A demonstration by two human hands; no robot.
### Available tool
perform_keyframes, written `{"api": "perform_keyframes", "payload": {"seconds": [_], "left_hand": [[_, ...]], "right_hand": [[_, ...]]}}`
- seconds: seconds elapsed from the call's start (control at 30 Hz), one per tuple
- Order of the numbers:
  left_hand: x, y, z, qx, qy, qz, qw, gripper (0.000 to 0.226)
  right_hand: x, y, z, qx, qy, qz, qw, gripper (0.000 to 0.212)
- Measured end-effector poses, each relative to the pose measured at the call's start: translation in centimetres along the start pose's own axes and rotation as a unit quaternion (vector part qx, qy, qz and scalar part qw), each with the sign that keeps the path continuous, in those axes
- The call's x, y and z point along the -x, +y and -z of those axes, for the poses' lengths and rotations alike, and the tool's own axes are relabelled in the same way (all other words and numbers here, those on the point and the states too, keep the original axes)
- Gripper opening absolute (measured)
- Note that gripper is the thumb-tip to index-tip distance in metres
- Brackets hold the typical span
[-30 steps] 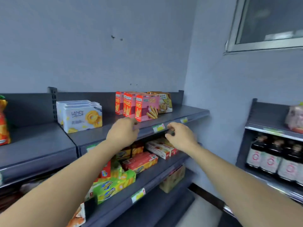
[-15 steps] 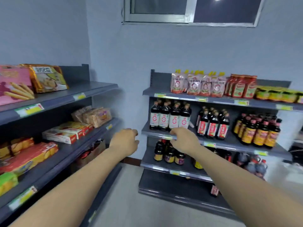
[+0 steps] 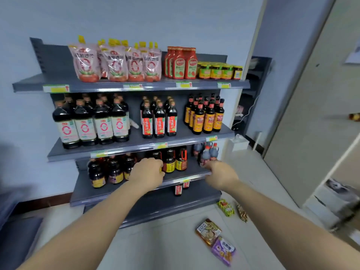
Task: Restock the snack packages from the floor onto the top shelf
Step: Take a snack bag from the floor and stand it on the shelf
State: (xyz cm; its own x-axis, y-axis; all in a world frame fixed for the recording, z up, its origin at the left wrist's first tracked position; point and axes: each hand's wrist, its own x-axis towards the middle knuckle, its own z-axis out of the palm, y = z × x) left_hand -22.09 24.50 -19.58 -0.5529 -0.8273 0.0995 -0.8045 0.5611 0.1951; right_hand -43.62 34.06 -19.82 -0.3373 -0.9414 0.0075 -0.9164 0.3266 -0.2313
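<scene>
Left hand (image 3: 147,173) reaches out before the dark bottles (image 3: 109,172), fingers loosely curled, its grip empty. Right hand (image 3: 221,175) is blurred; I cannot tell its grip. Four snack packs (image 3: 222,238) lie on the floor (image 3: 165,246), lower right.

4 snack packages (image 3: 215,241) on floor (image 3: 165,250), both hands empty

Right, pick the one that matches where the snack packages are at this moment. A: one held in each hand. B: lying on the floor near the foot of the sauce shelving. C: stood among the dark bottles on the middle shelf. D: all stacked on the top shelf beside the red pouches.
B: the snack packages lie flat on the floor, right of the shelving base, while the left hand and right hand are both empty.
</scene>
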Motion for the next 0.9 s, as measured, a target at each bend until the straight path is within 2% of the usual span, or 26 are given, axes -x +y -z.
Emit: {"api": "perform_keyframes", "payload": {"seconds": [0.23,0.47,0.67,0.8,0.9], "left_hand": [[-10.9,6.9,-7.1,0.019,-0.062,-0.075,0.995,0.024],[-19.6,14.6,-14.8,0.007,-0.12,-0.132,0.984,0.025],[-25.4,20.3,-22.7,0.017,-0.169,-0.124,0.978,0.026],[-27.8,21.9,-28.4,0.023,-0.219,-0.107,0.97,0.018],[-29.8,22.1,-32.6,0.027,-0.247,-0.093,0.964,0.027]], "right_hand": [[-4.5,11.0,-1.0,-0.006,-0.023,-0.13,0.991,0.033],[-8.4,21.9,-3.5,-0.013,-0.067,-0.202,0.977,0.036],[-12.9,30.5,-7.3,-0.024,-0.106,-0.224,0.968,0.037],[-15.7,35.1,-11.0,-0.039,-0.134,-0.247,0.959,0.035],[-17.7,37.9,-14.5,-0.052,-0.164,-0.266,0.949,0.035]]}}
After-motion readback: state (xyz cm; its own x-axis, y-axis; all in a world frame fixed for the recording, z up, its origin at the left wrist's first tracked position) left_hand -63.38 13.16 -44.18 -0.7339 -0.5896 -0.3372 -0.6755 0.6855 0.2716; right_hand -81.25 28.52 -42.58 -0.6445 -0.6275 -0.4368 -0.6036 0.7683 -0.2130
